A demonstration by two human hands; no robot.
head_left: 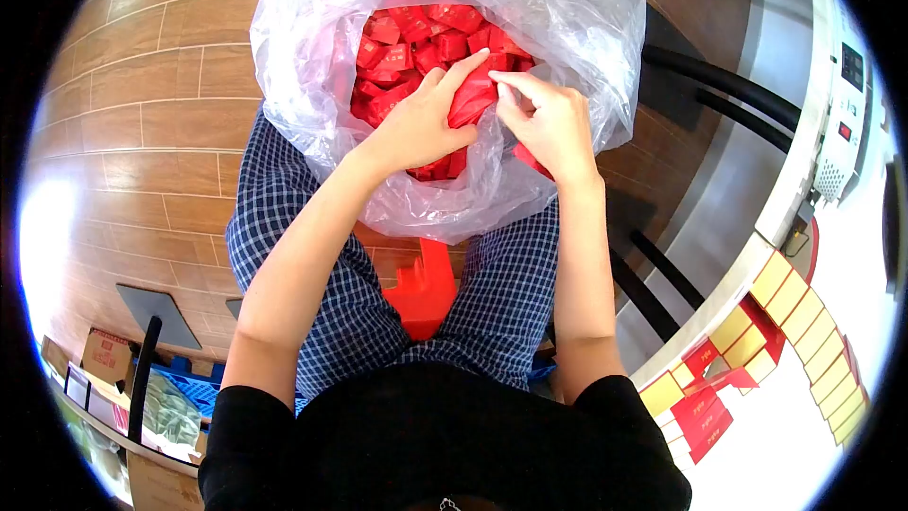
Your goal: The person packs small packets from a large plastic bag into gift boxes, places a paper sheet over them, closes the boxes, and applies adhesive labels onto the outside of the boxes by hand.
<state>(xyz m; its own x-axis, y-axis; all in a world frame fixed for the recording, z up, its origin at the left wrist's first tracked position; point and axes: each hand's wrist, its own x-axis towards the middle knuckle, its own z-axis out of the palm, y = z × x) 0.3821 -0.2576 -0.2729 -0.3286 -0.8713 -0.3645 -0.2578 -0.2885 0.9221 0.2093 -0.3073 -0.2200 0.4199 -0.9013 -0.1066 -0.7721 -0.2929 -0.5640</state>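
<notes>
A large clear plastic bag (586, 33) stands open between my knees, filled with small red boxes (409, 24). Over its mouth, my left hand (426, 121) grips a shiny red packet (471, 95) between thumb and fingers, with the index finger stretched along its top. My right hand (550, 125) is at the packet's right end, thumb and forefinger closed on its edge. Another bit of red shows under the right wrist. What lies beneath both palms is hidden.
A red plastic piece (422, 291) is between my thighs. At right, a white table (757, 454) carries red cartons (702, 416), rows of yellow boxes (804, 322) and a white machine (842, 123). Black table legs (724, 85) stand beside the bag. Cardboard boxes (107, 357) sit lower left.
</notes>
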